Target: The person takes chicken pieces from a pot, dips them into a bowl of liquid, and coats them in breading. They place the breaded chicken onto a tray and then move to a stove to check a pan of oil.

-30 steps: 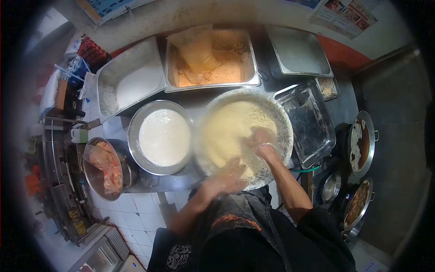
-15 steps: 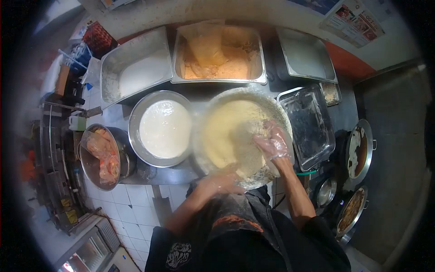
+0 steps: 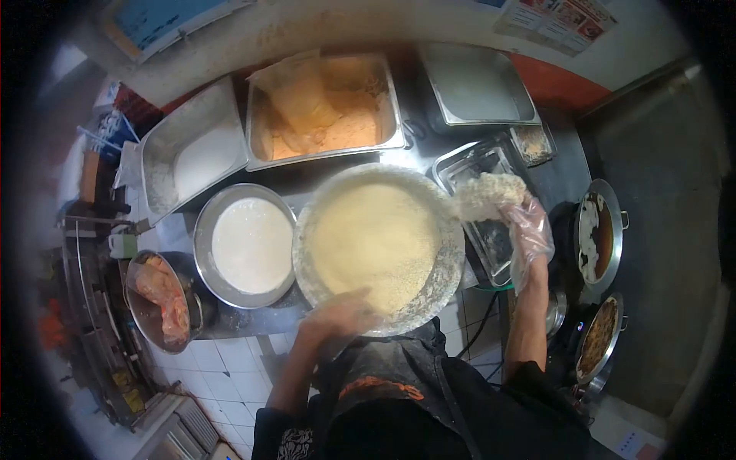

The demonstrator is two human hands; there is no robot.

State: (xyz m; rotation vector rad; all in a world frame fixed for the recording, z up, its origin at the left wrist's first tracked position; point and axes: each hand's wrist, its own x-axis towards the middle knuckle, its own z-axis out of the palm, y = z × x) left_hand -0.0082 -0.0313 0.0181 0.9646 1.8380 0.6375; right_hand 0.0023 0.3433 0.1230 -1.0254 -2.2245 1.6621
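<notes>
My right hand (image 3: 529, 230), in a clear plastic glove, grips a breaded piece (image 3: 491, 192) thickly coated in pale crumbs. It is held over a rectangular metal tray (image 3: 498, 259) to the right of the large bowl. My left hand (image 3: 341, 313) is at the near rim of the large bowl (image 3: 452, 264), its fingers smeared by motion and overlapping the crumbs. Yellowish breadcrumbs (image 3: 372, 245) fill much of this bowl, and crumbs cling to its inner wall.
Left of the crumbs stands a bowl of white batter (image 3: 253, 245), then a pot (image 3: 195, 310) with bagged raw meat (image 3: 161, 295). Metal pans of white powder (image 3: 205, 165) and orange powder (image 3: 353, 126) line the back. Two pans (image 3: 619, 222) (image 3: 594, 345) sit at the right.
My right hand has risen from the crumb bowl and moved right, carrying the breaded piece over the tray. My left hand stays by the bowl's near rim. The camera view has shifted.
</notes>
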